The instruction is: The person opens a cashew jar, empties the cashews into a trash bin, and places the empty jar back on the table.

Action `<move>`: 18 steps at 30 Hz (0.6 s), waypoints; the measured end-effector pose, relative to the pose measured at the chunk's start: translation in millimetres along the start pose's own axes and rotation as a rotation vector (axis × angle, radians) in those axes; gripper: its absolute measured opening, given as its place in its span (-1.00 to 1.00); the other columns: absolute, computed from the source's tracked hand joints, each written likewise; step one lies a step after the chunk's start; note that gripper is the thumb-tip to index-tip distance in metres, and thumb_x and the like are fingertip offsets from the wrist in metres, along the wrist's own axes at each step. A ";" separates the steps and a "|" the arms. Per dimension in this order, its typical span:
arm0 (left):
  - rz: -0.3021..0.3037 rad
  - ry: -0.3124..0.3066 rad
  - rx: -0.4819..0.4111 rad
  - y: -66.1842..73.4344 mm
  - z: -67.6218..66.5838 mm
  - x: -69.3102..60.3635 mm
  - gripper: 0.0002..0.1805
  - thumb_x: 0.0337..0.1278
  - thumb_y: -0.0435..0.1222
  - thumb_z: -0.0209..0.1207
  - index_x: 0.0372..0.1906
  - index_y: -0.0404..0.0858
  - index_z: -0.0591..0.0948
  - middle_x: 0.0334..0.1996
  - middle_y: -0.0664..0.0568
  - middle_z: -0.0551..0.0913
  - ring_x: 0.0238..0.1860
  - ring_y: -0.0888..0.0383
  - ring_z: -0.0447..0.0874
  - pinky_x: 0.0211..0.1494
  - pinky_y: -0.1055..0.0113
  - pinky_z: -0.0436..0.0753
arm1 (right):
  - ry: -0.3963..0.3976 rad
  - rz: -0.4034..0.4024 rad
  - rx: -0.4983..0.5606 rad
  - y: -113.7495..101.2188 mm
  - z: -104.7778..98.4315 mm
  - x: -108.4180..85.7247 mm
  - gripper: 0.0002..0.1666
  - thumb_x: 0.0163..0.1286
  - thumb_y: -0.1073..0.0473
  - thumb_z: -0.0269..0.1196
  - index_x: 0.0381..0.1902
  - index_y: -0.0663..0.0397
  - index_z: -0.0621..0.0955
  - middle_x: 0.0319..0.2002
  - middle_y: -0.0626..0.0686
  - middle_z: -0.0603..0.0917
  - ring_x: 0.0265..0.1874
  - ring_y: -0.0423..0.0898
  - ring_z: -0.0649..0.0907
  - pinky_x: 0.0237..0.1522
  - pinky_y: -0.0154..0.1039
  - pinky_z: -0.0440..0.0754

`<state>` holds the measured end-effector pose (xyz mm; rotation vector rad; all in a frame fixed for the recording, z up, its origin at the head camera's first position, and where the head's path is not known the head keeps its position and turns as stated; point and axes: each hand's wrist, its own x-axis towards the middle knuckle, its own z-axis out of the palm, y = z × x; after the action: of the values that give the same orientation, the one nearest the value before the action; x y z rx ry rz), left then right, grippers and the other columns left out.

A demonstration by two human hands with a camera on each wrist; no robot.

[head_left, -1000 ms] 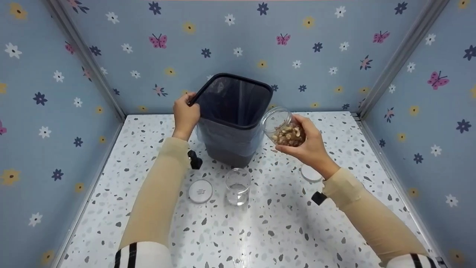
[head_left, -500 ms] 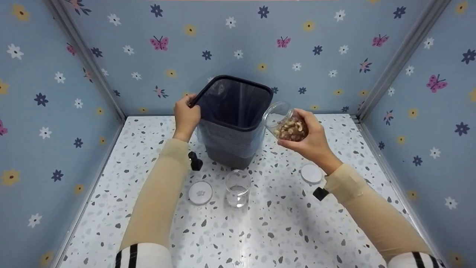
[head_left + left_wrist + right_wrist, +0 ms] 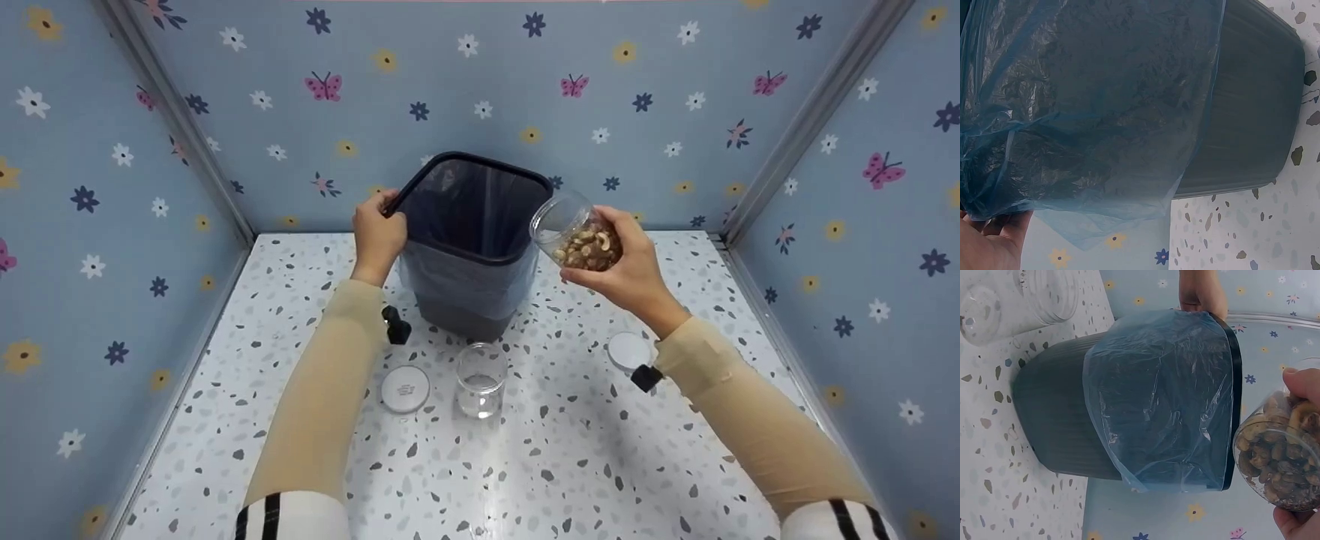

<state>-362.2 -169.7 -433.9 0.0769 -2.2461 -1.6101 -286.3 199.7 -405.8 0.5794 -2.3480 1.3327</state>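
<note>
My left hand grips the black rim at the left side of a dark grey trash can. A bluish plastic liner is folded over that rim and hangs down outside. The can leans a little toward me. In my right hand is a clear jar, tilted with its open mouth toward the can's right rim. Mixed nuts fill its lower part, cashews among them. The right wrist view shows the nuts through the jar's base, thumb and fingers around it.
A clear jar stands open on the speckled table in front of the can. White round lids lie flat: one lid left of that jar, another lid near my right wrist. Flower-patterned walls enclose the table.
My right hand has raised the jar of nuts slightly, with its mouth still beside the can's right rim. The left hand and the can have stayed in place.
</note>
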 end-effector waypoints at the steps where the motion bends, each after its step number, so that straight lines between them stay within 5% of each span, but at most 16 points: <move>1: -0.003 -0.001 0.001 0.1 -0.3 -0.3 -0.49 0.47 -0.49 0.00 0.43 -0.39 0.60 0.34 -0.26 0.70 0.39 -0.14 0.66 0.46 0.05 0.63 | -0.002 0.001 -0.003 0.1 0.3 1.1 0.14 -0.06 0.25 0.78 0.48 0.27 0.50 0.25 0.24 0.61 0.22 0.02 0.58 0.36 0.00 0.58; 18: 0.017 0.000 -0.003 -0.9 -0.3 0.4 -0.50 0.48 -0.51 -0.01 0.42 -0.41 0.61 0.33 -0.28 0.70 0.37 -0.16 0.67 0.45 0.03 0.63 | -0.028 0.005 -0.100 3.3 0.9 23.0 0.15 -0.02 0.12 0.78 0.51 0.14 0.50 0.28 0.22 0.62 0.27 0.11 0.56 0.41 0.13 0.54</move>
<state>-362.6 -170.3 -434.5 0.0569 -2.2379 -1.6047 -307.5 196.7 -396.8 0.5662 -2.4241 1.2089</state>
